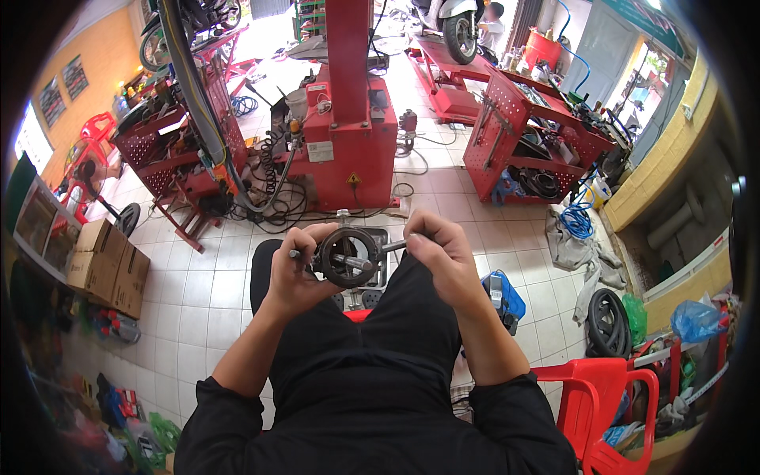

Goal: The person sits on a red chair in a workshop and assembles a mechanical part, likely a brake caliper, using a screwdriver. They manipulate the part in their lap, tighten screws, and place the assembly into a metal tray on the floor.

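My left hand [286, 277] grips a dark, round metal ring-shaped part [325, 258] above my lap. Across its opening shows a grey metal shaft [353, 263]. The end of a thin dark rod [295, 253] sticks out between the left fingers; whether it joins the ring part is hidden. Pinched between thumb and fingers of my right hand [445, 257] is a slim grey metal rod [393, 247], its tip close to the ring's right side; I cannot tell if they touch. Beneath the ring part, a grey metal tray [385, 277] shows between my knees.
A red machine [352, 158] with cables stands ahead. Red tool carts [507, 134] and a lift carrying a scooter [461, 36] are beyond. Cardboard boxes [107, 265] lie left. On the right are a blue container [507, 297], a tyre [608, 324] and a red chair [582, 388].
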`<state>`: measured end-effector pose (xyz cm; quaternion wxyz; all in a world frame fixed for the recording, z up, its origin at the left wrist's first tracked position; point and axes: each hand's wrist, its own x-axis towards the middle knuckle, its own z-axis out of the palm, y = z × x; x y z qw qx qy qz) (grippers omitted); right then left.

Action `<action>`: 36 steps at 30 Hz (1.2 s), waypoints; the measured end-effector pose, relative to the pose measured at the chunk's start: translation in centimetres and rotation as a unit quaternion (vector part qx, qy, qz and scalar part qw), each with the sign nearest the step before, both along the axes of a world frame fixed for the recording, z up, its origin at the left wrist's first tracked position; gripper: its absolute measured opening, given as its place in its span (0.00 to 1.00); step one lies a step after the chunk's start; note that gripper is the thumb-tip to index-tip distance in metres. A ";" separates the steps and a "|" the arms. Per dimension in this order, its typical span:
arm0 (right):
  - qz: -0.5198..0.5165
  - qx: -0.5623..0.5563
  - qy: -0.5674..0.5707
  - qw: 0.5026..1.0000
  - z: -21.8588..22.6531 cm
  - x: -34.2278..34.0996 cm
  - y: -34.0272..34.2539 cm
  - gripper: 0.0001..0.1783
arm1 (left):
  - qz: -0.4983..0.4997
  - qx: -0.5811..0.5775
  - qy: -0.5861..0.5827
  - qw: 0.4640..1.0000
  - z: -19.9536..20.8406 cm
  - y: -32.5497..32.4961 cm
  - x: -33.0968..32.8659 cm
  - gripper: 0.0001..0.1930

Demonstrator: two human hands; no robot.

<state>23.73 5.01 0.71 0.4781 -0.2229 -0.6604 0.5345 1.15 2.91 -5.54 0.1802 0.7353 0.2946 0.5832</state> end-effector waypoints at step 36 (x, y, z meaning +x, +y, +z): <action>0.010 -0.034 -0.026 0.999 0.5 0.1 -0.4 0.15 | 0.004 -0.022 -0.002 1.000 -0.6 -0.1 0.2 0.34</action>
